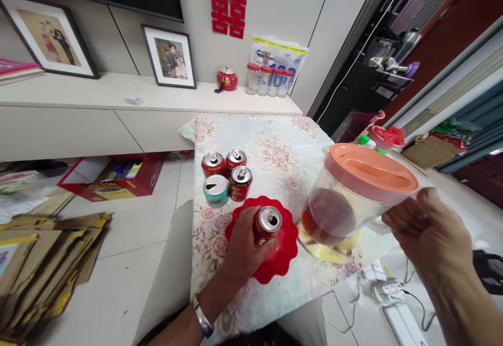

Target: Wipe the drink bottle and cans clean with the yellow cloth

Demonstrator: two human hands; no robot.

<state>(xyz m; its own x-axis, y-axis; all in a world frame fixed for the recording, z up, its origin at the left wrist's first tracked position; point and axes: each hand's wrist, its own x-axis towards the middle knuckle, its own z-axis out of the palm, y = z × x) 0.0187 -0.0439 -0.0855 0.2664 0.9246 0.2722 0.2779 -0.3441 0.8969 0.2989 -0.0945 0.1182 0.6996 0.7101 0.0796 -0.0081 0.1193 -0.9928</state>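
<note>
My left hand [247, 244] is wrapped round a red drink can [270, 219] with an opened top. The can stands upright over a red scalloped plate [286, 254]. My right hand [436, 231] grips the handle of a clear plastic pitcher [369, 202], which has an orange lid [375, 168] and holds dark reddish-brown liquid. The pitcher is slightly tilted over a yellow cloth [328, 252]; I cannot tell whether it touches it. Beyond my left hand stand a green can [216, 190] with an opened top and several red cans [240, 182], grouped together.
The table wears a floral tablecloth [275, 149]. On the shelf behind it are a red pot [227, 80], several red-lidded jars [264, 81] and framed photos [168, 58]. Flattened cardboard [51, 262] and a red box [118, 178] lie on the floor at left; power strips [401, 320] lie at right.
</note>
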